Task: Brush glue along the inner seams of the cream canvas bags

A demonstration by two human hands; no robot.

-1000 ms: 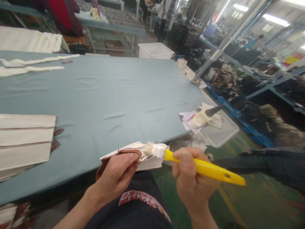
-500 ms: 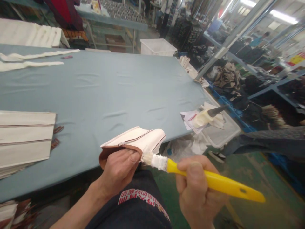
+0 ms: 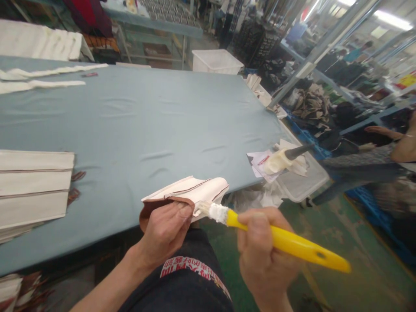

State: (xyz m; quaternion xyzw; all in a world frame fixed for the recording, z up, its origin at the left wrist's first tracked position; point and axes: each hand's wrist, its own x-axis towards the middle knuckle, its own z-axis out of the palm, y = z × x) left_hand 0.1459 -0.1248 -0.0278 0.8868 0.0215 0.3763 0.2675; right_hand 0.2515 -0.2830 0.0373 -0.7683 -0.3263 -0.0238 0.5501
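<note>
My left hand (image 3: pixel 165 232) is closed around a small stack of cream fabric pieces with brown backing (image 3: pixel 191 193), held just off the near edge of the blue-grey table (image 3: pixel 156 125). My right hand (image 3: pixel 263 253) grips a yellow-handled brush (image 3: pixel 292 245). Its white, glue-caked bristles (image 3: pixel 211 211) touch the lower edge of the stack next to my left thumb.
A pile of cream panels (image 3: pixel 34 186) lies at the table's left edge, with long cream strips (image 3: pixel 39 78) at the far left. A clear tray (image 3: pixel 300 177) holding a second, black-handled brush (image 3: pixel 286 158) overhangs the right edge. A white bin (image 3: pixel 216 60) stands beyond. Another person's arm (image 3: pixel 386 143) is at right.
The brush has moved from the top of the stack to its lower edge. The stack has lifted and tilted slightly. A person's arm has come into view at right.
</note>
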